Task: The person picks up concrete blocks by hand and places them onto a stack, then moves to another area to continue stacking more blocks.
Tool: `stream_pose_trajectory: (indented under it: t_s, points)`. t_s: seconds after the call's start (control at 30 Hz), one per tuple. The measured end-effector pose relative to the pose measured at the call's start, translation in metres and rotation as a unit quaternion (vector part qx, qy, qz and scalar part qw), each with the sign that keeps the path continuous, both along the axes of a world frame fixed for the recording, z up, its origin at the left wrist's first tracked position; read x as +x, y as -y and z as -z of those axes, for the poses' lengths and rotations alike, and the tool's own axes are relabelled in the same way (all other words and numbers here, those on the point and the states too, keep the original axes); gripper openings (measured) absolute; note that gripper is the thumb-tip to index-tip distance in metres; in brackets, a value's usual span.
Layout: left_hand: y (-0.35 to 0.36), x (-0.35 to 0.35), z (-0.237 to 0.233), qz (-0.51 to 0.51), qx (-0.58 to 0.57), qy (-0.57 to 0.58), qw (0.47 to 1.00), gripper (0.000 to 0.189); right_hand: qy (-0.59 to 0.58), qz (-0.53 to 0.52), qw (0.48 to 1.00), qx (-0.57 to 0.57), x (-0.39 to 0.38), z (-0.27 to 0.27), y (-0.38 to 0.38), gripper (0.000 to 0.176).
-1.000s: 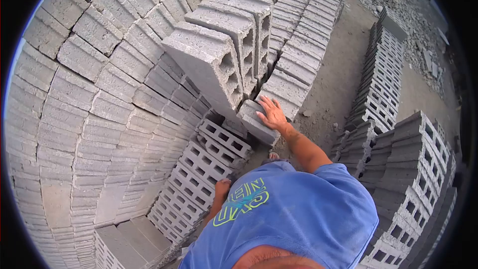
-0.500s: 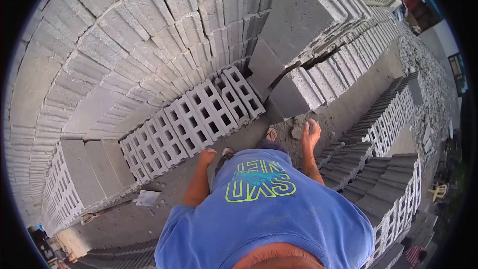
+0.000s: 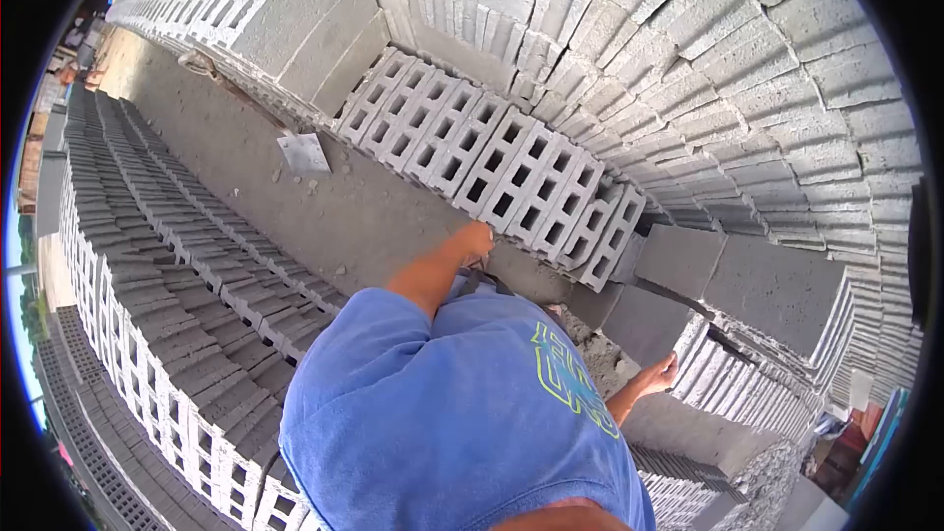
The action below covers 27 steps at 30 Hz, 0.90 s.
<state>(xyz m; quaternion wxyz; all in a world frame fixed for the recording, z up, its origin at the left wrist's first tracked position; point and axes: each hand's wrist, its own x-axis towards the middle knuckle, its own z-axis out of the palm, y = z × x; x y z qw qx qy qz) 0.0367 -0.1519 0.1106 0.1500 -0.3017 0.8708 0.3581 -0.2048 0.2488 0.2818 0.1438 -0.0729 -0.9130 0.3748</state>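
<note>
Hollow concrete blocks (image 3: 499, 177) stand in a tight row just ahead of the wearer's blue shirt (image 3: 442, 403), openings upward. Left hand (image 3: 475, 239) is nearest their edge; contact cannot be told from this angle. Right hand (image 3: 659, 375) hangs beside a low stack of ribbed blocks (image 3: 713, 374). No block shows in either hand; fingers look bent, but how wide or narrow I cannot tell. Arms hang out from the body, probably for balance in the narrow lane.

Blocks sit packed side against side, likely so each steadies its neighbour and ground is saved. Underfoot: grey, dusty dirt floor (image 3: 285, 216), loose crumbs, a pale flat plate (image 3: 305, 153) lying near the row's far end.

Farther out: long stacks (image 3: 147, 334) curve along the left; a high block wall (image 3: 728, 69) closes the right. Outdoor yard; rubble (image 3: 762, 472) lower right, sky (image 3: 17, 285) at left rim.
</note>
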Motion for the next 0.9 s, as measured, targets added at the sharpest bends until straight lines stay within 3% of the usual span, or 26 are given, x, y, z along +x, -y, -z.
stream_pose_trajectory:
  t_s: [0.1, 0.2, 0.27, 0.33, 0.37, 0.4, 0.47, 0.53, 0.6, 0.63, 0.7, 0.77, 0.83, 0.9]
  points:
    - [-0.017, -0.011, -0.016, -0.015, 0.054, 0.026, 0.998, 0.028, -0.073, -0.021, 0.996, -0.048, -0.042, -0.007, 0.002, 0.037]
    - [-0.035, -0.043, -0.038, 0.129, 0.015, 0.038, 0.991, 0.031, -0.098, 0.001, 0.982, -0.163, -0.053, -0.051, 0.025, 0.036]
    - [-0.050, -0.080, -0.098, 0.077, 0.121, -0.025, 0.989, 0.033, -0.109, -0.017, 0.963, -0.247, -0.068, -0.066, 0.017, 0.039]
    - [-0.069, -0.137, -0.120, 0.129, 0.147, -0.099, 0.976, 0.038, -0.077, -0.038, 0.922, -0.378, -0.087, -0.062, 0.001, 0.050]
    - [-0.082, -0.174, -0.174, 0.161, 0.160, -0.075, 0.971, 0.037, -0.043, -0.034, 0.913, -0.404, -0.096, -0.064, -0.007, 0.055]
    - [-0.094, -0.206, -0.190, 0.165, 0.197, -0.173, 0.951, 0.036, -0.026, -0.029, 0.897, -0.439, -0.104, -0.070, -0.010, 0.056]
    - [-0.133, -0.273, -0.278, 0.183, 0.189, -0.304, 0.915, 0.033, -0.034, -0.018, 0.864, -0.503, -0.119, -0.059, -0.018, 0.056]
    - [-0.164, -0.342, -0.346, 0.253, 0.111, -0.422, 0.864, 0.032, 0.025, 0.010, 0.829, -0.558, -0.134, -0.041, -0.022, 0.059]
    - [-0.194, -0.403, -0.412, 0.253, 0.047, -0.510, 0.820, 0.032, 0.062, -0.005, 0.810, -0.584, -0.141, -0.031, -0.024, 0.063]
    - [-0.206, -0.435, -0.434, 0.244, 0.047, -0.547, 0.800, 0.035, 0.074, -0.011, 0.803, -0.592, -0.144, -0.029, -0.023, 0.063]
    - [-0.221, -0.499, -0.462, 0.233, -0.101, -0.582, 0.773, 0.047, 0.088, -0.007, 0.787, -0.611, -0.152, -0.030, -0.024, 0.063]
    - [-0.229, -0.558, -0.470, 0.230, -0.126, -0.499, 0.826, 0.067, 0.089, -0.024, 0.783, -0.615, -0.161, -0.030, -0.028, 0.061]
    - [-0.231, -0.605, -0.466, 0.317, -0.117, -0.344, 0.876, 0.081, 0.097, -0.033, 0.780, -0.617, -0.169, -0.032, -0.031, 0.062]
    - [-0.235, -0.616, -0.468, 0.349, -0.135, -0.272, 0.887, 0.086, 0.118, -0.096, 0.775, -0.613, -0.178, -0.033, -0.035, 0.063]
